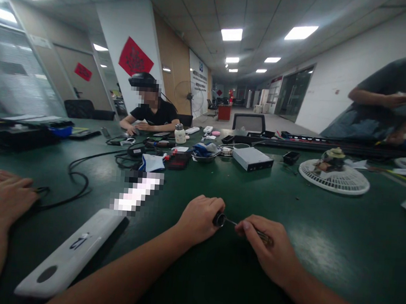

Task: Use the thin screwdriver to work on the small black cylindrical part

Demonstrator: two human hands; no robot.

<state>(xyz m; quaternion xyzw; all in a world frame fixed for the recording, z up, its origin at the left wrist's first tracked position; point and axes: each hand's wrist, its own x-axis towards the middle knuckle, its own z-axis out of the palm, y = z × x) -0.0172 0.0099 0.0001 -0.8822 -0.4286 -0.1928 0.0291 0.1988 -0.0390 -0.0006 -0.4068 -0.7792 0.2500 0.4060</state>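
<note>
Over the green table (pixel 172 198), my left hand (pixel 200 219) is closed around a small black round part (pixel 220 219) with a hollow, ring-like end facing right. The rest of that part is hidden by my fingers. My right hand (pixel 269 244) grips a screwdriver (pixel 268 240) by its brownish handle. Its thin metal shaft points left, with the tip at the hollow end of the black part. Whether the tip touches it I cannot tell.
A long white device (pixel 74 254) lies beside my left forearm. Another person's hands (pixel 7 194) rest at far left near a black cable (pixel 86 181). Ahead are a silver drive box (pixel 253 158) and a white fan grille (pixel 333 179). Someone sits opposite; another stands right.
</note>
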